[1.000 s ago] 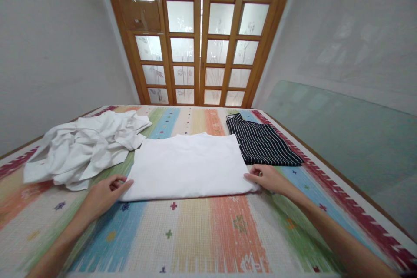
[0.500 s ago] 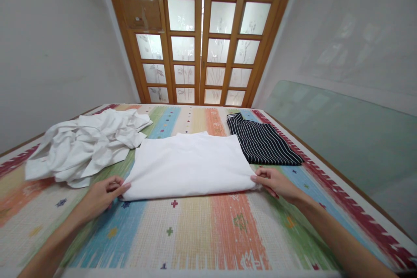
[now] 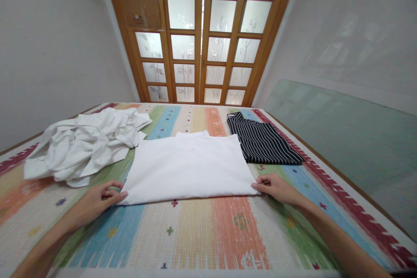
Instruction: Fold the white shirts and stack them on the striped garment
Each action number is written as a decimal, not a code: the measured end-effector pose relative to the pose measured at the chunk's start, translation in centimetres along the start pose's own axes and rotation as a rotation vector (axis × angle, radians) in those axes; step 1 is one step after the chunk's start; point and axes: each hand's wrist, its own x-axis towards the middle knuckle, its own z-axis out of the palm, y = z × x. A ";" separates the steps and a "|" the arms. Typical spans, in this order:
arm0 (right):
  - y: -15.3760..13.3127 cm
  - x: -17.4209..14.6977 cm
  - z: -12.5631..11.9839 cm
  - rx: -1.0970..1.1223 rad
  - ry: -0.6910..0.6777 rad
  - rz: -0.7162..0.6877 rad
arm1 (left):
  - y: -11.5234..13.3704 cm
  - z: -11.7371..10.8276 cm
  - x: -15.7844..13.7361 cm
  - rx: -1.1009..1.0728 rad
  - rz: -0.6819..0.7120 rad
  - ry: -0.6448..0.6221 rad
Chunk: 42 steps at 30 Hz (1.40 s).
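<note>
A folded white garment (image 3: 189, 167) lies flat in front of me, its near edge drawn straight between my hands. At its near left corner, my left hand (image 3: 106, 197) pinches the cloth between thumb and fingers. My right hand (image 3: 273, 186) grips the near right corner the same way. A small collar-like flap sticks out from the garment's far edge. The garment's far right side reaches up to a folded black shirt with white stripes (image 3: 262, 139). To the left, a crumpled heap of white cloth (image 3: 87, 145) lies close by the garment's far left corner.
A colourful striped cloth (image 3: 195, 234) covers the table under everything. Beyond the far edge stand wooden sliding doors (image 3: 202, 43) with frosted panes. A pale green glass panel (image 3: 342, 139) leans along the right wall.
The garment's near edge has come down slightly towards me and its surface lies flatter. My left hand has shifted a little left and nearer, still on its corner.
</note>
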 end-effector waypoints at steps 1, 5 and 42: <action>-0.1 -0.1 0.0 -0.017 -0.022 0.002 | 0.1 -0.1 -0.1 -0.020 -0.009 -0.038; -0.2 -0.4 -0.2 -0.043 -0.066 0.002 | 0.0 -0.4 -0.3 -0.087 -0.029 -0.131; -1.6 -1.1 1.0 -0.475 0.250 0.076 | 0.8 1.4 -1.3 0.204 0.164 0.239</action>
